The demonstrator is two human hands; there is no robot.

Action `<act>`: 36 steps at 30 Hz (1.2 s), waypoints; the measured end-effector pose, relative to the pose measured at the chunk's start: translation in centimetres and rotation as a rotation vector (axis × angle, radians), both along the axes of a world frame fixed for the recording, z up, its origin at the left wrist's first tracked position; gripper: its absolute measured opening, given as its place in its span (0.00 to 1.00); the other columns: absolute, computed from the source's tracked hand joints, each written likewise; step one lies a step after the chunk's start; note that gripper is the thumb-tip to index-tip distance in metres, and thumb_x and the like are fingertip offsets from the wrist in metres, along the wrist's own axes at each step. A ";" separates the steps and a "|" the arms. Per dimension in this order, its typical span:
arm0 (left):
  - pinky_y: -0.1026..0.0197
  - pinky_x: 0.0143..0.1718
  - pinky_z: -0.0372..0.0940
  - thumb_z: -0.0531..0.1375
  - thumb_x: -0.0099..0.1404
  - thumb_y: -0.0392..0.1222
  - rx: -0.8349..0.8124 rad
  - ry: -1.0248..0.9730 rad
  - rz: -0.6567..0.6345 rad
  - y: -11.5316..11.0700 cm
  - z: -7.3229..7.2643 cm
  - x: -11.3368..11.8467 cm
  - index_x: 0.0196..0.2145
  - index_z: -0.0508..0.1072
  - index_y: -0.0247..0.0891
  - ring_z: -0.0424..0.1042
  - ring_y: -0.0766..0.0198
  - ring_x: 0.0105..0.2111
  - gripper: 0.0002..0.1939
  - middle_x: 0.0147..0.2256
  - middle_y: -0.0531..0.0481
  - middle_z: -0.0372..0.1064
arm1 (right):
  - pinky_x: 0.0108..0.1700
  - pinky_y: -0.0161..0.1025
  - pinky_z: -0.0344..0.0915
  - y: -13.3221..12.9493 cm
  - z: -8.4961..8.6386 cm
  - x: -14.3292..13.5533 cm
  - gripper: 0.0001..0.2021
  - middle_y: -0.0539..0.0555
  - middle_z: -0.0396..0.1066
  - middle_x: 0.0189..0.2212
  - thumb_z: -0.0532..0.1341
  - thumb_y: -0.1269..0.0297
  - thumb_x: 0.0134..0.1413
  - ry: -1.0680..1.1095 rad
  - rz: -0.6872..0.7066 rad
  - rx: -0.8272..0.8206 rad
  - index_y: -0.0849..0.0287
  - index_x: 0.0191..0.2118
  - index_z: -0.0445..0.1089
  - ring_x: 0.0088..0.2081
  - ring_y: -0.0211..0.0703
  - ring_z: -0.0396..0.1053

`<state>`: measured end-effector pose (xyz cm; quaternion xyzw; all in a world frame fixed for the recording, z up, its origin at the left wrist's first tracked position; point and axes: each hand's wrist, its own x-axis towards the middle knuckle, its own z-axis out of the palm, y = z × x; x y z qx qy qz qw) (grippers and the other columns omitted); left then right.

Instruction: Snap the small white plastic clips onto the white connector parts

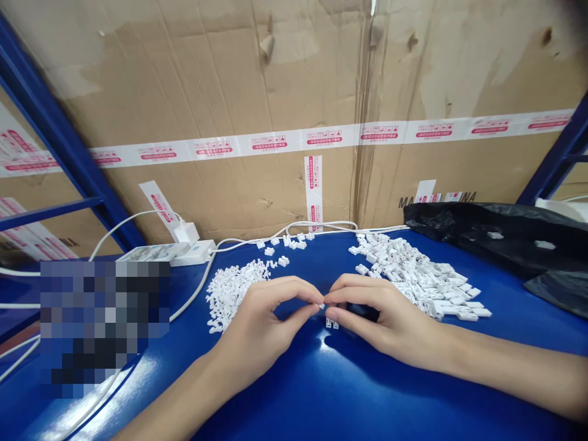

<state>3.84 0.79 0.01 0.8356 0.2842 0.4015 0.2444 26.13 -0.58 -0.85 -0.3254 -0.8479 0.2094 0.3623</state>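
My left hand (pixel 271 312) is closed in a pinch, with a small white plastic piece (pixel 321 307) at its thumb and fingertip. Facing it, my right hand (pixel 388 312) pinches a white slotted plastic block (pixel 332 323), whose lower end shows beneath the thumb. The fingertips of both hands nearly meet above the blue table. Beside my left hand lies a heap of small, irregular white plastic pieces (pixel 229 291). Behind my right hand is a larger heap of flat rectangular white slotted blocks (pixel 413 275). Fingers hide most of both held parts.
Several white parts (pixel 294 243) lie scattered at the back of the blue table (pixel 294 392). A white power strip (pixel 193 252) with a plug and cables is at left, near a pixelated patch. Black plastic sheeting (pixel 487 239) lies at right. Taped cardboard (pixel 229 79) stands behind.
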 end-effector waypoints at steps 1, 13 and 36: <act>0.60 0.43 0.72 0.63 0.68 0.32 0.003 -0.007 -0.009 -0.1 0.0 0.0 0.38 0.79 0.44 0.77 0.64 0.38 0.08 0.38 0.54 0.79 | 0.40 0.38 0.69 0.0 0.1 0.0 0.09 0.52 0.74 0.37 0.60 0.65 0.69 0.009 0.013 -0.009 0.56 0.43 0.78 0.36 0.38 0.71; 0.59 0.47 0.69 0.62 0.68 0.31 0.046 0.098 -0.027 -0.5 -0.1 0.0 0.41 0.76 0.44 0.74 0.64 0.42 0.08 0.42 0.53 0.75 | 0.39 0.39 0.67 0.0 -0.6 0.1 0.04 0.50 0.76 0.31 0.63 0.70 0.64 0.037 -0.005 0.164 0.57 0.38 0.76 0.33 0.38 0.72; 0.52 0.52 0.63 0.63 0.66 0.33 0.047 0.229 0.065 -0.2 -1.2 0.1 0.55 0.66 0.47 0.72 0.62 0.45 0.22 0.43 0.56 0.74 | 0.40 0.39 0.68 0.5 -1.4 0.2 0.07 0.49 0.77 0.34 0.63 0.73 0.62 0.038 -0.069 0.197 0.57 0.33 0.72 0.35 0.38 0.74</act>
